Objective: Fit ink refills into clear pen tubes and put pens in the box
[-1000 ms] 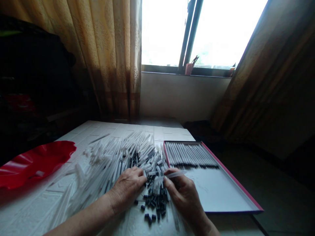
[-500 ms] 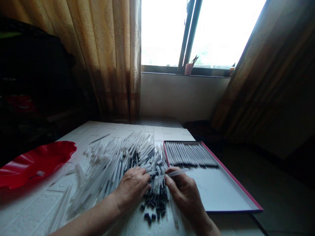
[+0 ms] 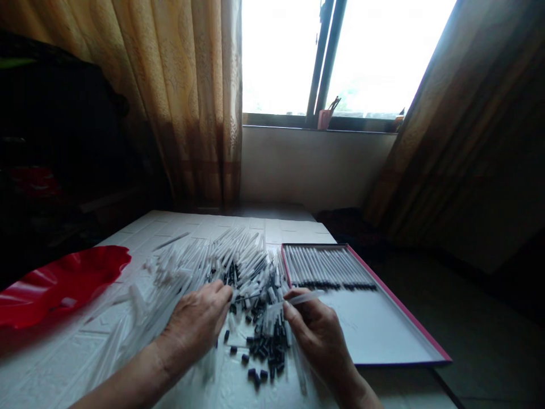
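Nearest the camera, I see a scatter of small black pen caps (image 3: 264,355) lying loose on the white table (image 3: 51,369), between the two forearms. My right hand (image 3: 317,335) is clenched around a clear pen barrel (image 3: 298,299), pinched between thumb and forefinger; the barrel lies nearly level, pointing left and right above the caps, its right end reaching over the near-left corner of the tray. My left hand (image 3: 196,324) rests palm down on the pile of pen barrels (image 3: 204,272), fingers curled toward the pile's centre; I cannot tell whether it grasps anything beneath the fingertips. The held barrel sits just right of the left fingertips, apart from them, with a thin refill (image 3: 249,296) between the two hands. The pile spreads away from the hands as a fan of translucent tubes mixed with dark refills. To the right of the pile, touching its edge, a shallow pink-rimmed tray (image 3: 400,318) holds a row of finished pens (image 3: 327,267) along its far end. At far left lies a red dish (image 3: 59,278). Beyond the table hang tan curtains (image 3: 183,96) and a bright window (image 3: 340,57), with a small cup (image 3: 326,118) on its sill.
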